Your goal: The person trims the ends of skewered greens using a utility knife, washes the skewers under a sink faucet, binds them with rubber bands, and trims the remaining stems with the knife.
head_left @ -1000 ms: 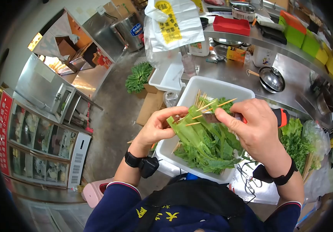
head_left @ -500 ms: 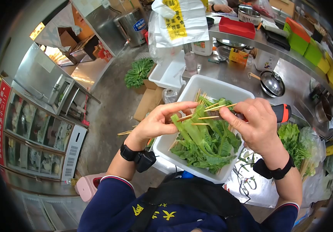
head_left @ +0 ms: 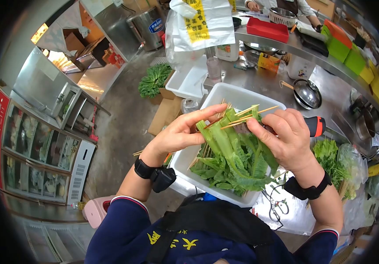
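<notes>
Left hand (head_left: 176,132), grips leafy greens (head_left: 230,152) pierced by skewers (head_left: 265,111); right hand (head_left: 285,137), closes round black-and-red handle (head_left: 315,127); white tub (head_left: 247,92) (more skewers inside), sits beneath.

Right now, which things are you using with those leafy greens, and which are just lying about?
In the job:
leafy greens
thin wooden sticks
right hand, pinching the sticks
left hand, beside the stems
white tub underneath

Just lying about, it seems:
red tray
lidded pan
cardboard box
</notes>
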`<act>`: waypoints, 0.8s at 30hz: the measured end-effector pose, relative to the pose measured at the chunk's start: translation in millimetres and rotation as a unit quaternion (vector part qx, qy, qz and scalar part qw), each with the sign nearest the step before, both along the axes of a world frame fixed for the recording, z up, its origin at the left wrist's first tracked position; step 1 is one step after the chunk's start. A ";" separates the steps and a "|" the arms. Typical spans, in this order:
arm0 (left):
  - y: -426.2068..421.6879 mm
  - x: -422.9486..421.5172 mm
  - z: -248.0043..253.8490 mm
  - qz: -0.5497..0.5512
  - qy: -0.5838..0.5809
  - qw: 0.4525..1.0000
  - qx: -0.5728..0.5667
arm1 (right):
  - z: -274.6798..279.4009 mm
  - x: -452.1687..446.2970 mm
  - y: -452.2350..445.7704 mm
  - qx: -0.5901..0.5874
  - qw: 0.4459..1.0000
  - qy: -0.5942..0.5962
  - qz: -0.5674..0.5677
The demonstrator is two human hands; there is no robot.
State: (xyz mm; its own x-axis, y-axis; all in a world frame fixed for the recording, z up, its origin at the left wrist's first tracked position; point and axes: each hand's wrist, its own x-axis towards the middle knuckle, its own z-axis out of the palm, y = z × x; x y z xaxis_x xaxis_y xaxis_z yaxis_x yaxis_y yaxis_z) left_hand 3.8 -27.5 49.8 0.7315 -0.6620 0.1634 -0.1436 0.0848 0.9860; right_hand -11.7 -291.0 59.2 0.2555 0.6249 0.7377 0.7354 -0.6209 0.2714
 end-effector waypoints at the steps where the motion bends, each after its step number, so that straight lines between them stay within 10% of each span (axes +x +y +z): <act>1: -0.2 -1.0 2.1 0.000 0.016 1.000 0.006 | -1.1 0.6 0.0 0.007 1.000 0.007 0.002; 24: -0.9 -1.4 10.1 -0.035 0.033 0.998 0.051 | -6.6 11.6 0.1 0.018 0.999 -0.018 0.034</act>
